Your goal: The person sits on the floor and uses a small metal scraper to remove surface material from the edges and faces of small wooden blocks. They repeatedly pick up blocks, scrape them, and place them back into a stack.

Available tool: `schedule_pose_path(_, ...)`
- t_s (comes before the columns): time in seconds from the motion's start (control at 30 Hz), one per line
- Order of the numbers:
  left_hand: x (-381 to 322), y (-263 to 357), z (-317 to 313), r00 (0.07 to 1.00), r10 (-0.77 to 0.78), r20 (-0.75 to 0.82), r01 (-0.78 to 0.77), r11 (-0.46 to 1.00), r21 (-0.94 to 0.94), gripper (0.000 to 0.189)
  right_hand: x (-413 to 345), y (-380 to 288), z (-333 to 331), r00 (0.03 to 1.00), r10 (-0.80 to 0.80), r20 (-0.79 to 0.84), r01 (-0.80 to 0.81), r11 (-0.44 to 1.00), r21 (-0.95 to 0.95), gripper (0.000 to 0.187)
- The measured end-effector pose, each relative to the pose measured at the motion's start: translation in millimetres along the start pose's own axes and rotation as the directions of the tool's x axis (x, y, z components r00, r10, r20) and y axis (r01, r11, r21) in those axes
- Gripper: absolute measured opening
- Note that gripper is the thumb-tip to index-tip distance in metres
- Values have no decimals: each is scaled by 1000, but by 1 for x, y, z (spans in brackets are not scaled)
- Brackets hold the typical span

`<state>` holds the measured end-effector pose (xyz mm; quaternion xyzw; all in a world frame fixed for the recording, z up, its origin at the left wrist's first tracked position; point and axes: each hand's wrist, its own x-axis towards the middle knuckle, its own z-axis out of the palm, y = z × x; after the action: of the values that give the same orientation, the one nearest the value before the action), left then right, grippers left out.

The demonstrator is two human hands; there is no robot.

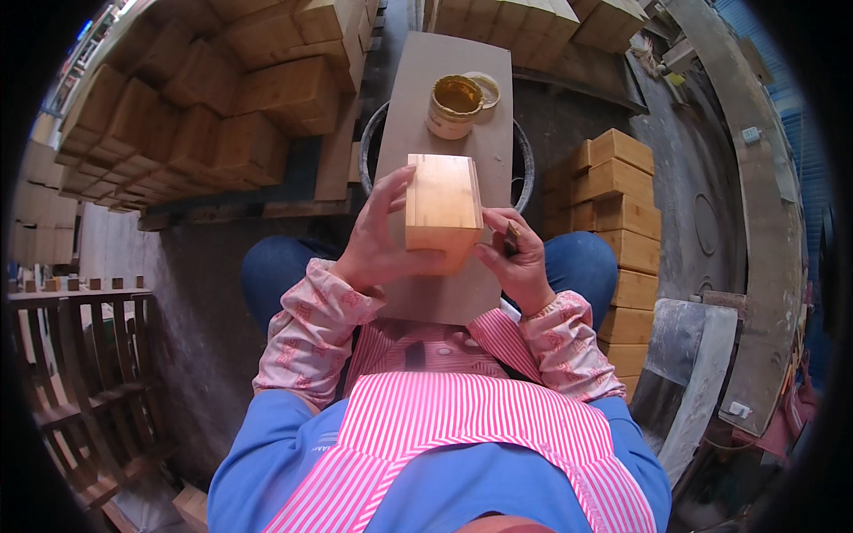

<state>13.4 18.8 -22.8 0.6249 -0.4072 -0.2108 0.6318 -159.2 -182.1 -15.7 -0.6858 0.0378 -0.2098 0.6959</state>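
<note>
A pale wooden box (443, 200) is held up over a long board (426, 300) in front of me. My left hand (383, 233) grips its left side and lower edge, fingers spread. On the other side, my right hand (516, 256) touches the box's right side with its fingertips and also holds a small dark, flat tool (512, 238), perhaps a putty knife. Beyond the box, an open tub (454, 110) of yellowish-brown paste stands on the board, its lid (490, 90) lying beside it.
The board rests across a round bucket (526, 166). Wooden boxes (253, 150) are piled on a pallet at the left. A tall stack of boxes (626, 250) stands at the right, with more wooden blocks (503, 26) at the back. Slatted pallets (86, 360) stand at the lower left.
</note>
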Motion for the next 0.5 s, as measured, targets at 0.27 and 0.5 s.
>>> schedule_pose_path(0.27, 1, 2, 2, 1000, -8, -13, 8, 1000, -15, 119, -2, 2, -1, 995, 100, 5, -100, 995, -5, 47)
schedule_pose_path(0.5, 7, 7, 0, 999, -42, 6, 42, 996, -81, 119, -2, 15, -2, 996, 88, 0, -88, 995, 42, 49)
